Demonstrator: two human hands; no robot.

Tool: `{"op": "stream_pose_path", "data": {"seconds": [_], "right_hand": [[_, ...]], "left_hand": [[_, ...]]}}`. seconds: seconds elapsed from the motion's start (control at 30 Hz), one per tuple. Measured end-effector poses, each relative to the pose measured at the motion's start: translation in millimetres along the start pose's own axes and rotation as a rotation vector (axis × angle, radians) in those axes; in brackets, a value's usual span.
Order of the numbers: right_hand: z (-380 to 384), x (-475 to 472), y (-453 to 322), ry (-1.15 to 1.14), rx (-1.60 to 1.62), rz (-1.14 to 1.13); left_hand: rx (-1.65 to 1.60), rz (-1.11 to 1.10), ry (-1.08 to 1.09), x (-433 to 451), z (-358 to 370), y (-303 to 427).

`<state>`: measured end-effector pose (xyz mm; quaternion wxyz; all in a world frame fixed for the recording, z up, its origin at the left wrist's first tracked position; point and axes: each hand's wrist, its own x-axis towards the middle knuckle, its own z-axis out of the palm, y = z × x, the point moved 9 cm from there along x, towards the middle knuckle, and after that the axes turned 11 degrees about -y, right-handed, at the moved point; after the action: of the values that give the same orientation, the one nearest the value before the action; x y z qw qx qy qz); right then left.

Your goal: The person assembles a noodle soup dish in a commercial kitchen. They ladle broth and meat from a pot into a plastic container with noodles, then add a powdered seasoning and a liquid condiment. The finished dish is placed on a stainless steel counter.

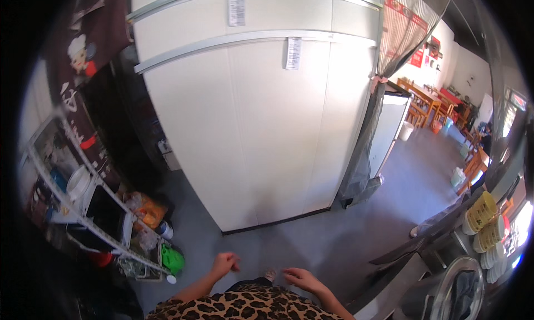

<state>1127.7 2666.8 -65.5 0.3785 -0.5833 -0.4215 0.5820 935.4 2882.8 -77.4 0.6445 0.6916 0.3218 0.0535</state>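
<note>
My left hand (225,263) hangs in front of my body with loosely curled fingers and nothing visible in it. On the other side, my right hand (301,279) is held at about the same height, its fingers bent and apparently holding nothing. Neither hand touches anything. A white panel partition (258,128) stands before me, with two metal rails across it. From these rails hang two printed paper slips, one on the upper rail (237,9) and one on the lower rail (293,55).
A metal shelf rack (96,220) with a green plastic jug (172,258) stands at left, beside a dark door curtain (94,19). Stacked tubs (479,213) and a large steel pot (442,291) line the right. Beyond a tied mesh curtain (363,153) are wooden tables (421,97).
</note>
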Motion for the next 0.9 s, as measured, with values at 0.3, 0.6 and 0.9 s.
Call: {"op": "stream_pose_path", "data": {"seconds": [0.3, 0.6, 0.9], "right_hand": [[-118.8, -0.4, 38.3, 0.425, 0.384, 0.184], [-252.5, -6.9, 52.2, 0.586, 0.381, 0.209], [-434.5, -97.3, 93.6, 0.766, 0.076, 0.125]], "left_hand": [[0.374, 0.716, 0.429, 215.9, -84.1, 382.0], [0.511, 1.196, 0.930, 268.3, -73.2, 615.5], [-0.346, 1.047, 0.208, 423.0, -44.0, 593.3]]}}
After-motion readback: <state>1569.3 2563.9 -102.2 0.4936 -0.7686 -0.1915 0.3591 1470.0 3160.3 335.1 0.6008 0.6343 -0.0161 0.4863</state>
